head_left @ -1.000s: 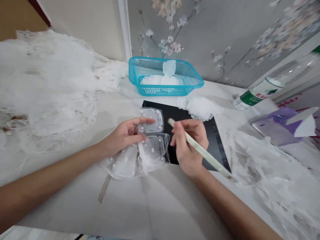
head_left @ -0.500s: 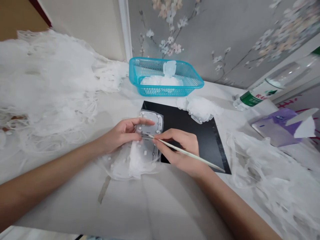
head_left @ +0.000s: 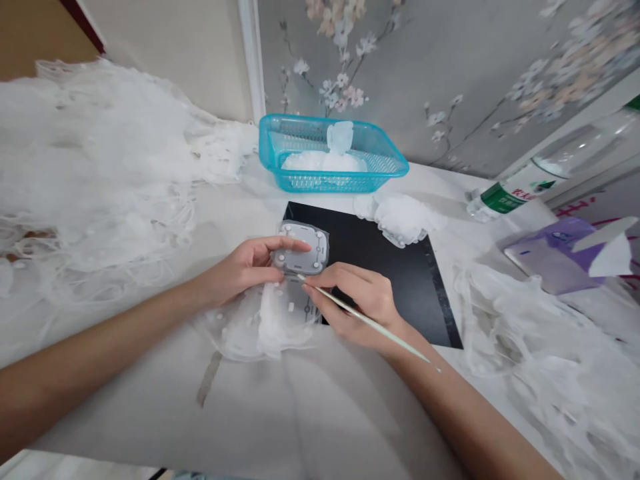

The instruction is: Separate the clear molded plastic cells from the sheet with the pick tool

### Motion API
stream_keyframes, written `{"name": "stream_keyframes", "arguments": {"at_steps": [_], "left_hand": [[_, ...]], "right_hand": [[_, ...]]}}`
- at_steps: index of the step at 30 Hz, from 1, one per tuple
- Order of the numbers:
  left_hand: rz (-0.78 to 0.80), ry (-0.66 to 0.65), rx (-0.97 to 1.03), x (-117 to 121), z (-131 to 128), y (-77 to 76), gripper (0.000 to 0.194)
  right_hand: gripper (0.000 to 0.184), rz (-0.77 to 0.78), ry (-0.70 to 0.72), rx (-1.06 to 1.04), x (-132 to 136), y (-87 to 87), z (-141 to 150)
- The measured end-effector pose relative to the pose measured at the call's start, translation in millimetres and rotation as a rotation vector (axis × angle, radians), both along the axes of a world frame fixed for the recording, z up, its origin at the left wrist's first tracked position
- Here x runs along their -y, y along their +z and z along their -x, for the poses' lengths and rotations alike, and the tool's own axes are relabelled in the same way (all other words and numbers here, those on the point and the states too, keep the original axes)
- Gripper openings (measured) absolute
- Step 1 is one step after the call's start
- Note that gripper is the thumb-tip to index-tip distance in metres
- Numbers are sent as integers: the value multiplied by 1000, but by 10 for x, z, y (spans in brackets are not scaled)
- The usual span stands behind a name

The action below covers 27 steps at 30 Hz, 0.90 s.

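A translucent moulded sheet [head_left: 306,248] with rounded panels and small raised studs lies over the left end of a black board [head_left: 380,267]. My left hand [head_left: 250,263] holds the sheet at its left side, thumb below and index finger stretched across the upper panel. In a pinch, my right hand [head_left: 360,297] grips a thin pale stick with a pointed end [head_left: 380,327], its tip at the seam between the upper and lower panels. More of the filmy sheet [head_left: 280,320] hangs toward me below my left hand.
A blue plastic basket [head_left: 335,180] with white pieces stands at the back. White pieces [head_left: 400,217] lie at the board's far edge. Tangled translucent scraps pile up at left [head_left: 100,147] and right [head_left: 555,373]. At right are a bottle [head_left: 515,190] and purple tissue pack [head_left: 560,250].
My right hand has shifted slightly left and down, and the stick's rear end has swung down toward me. The left hand keeps nearly the same place on the sheet.
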<state>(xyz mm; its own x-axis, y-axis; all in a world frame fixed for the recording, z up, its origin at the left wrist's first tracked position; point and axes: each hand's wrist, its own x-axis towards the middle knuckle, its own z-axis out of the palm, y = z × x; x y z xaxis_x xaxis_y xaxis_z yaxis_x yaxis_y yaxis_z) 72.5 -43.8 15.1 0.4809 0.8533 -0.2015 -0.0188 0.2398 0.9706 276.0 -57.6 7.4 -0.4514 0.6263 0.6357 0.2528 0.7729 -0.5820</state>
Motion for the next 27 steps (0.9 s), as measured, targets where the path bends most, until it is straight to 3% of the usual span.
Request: {"name": "stream_keyframes", "arguments": {"at_steps": [14, 22, 27], "left_hand": [[-167, -101, -132, 45, -35, -7, 41], [-202, -36, -168, 44, -27, 12, 42], [-155, -12, -103, 50, -40, 22, 41]], "right_hand": [[13, -185, 59, 275, -21, -74, -6], [11, -76, 146, 412, -10, 150, -122], [8, -26, 130, 347, -9, 136, -119]]}}
